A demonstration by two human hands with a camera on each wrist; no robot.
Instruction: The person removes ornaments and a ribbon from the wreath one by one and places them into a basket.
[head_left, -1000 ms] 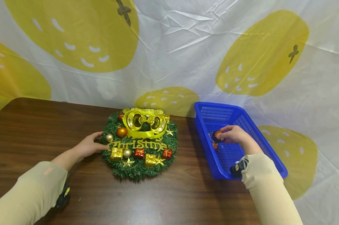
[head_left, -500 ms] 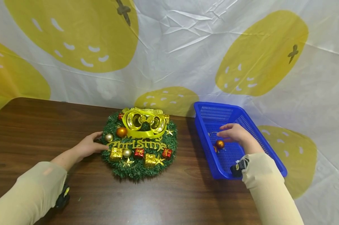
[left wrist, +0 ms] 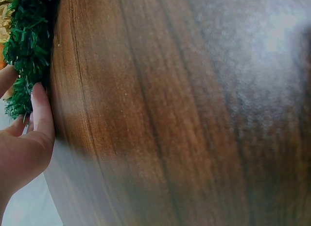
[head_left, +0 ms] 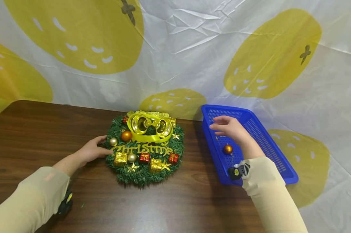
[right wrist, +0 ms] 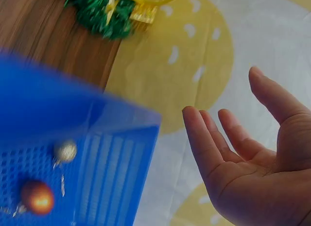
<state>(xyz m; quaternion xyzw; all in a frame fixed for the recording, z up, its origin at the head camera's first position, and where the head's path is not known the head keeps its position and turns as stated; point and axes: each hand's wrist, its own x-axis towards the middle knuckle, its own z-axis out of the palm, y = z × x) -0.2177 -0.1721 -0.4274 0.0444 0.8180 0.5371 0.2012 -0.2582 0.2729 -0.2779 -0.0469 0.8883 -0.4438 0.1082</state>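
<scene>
A green Christmas wreath [head_left: 146,179] lies on the brown table, dressed with gold and red gift boxes, baubles, stars, gold lettering and yellow-gold bells with ribbon. At its left edge my left hand [head_left: 91,151] touches the greenery with fingers and thumb; in the left wrist view, this hand [left wrist: 29,148] has its fingertips at the green tinsel [left wrist: 31,46]. My right hand [head_left: 229,127] hovers over the blue basket [head_left: 216,158] with nothing in it, fingers loosely bent and thumb apart. Inside the basket lie an orange bauble [head_left: 228,149] and a pale gold bauble [right wrist: 65,151].
The blue basket's high perforated walls stand right of the wreath. Behind the table hangs a white cloth [head_left: 178,64] with yellow fruit shapes. Bare dark wood [head_left: 175,207] stretches in front of the wreath.
The right hand has let go of the orange bauble, which stays in the basket, and has moved up and left toward the basket's left rim. My left hand keeps its place.
</scene>
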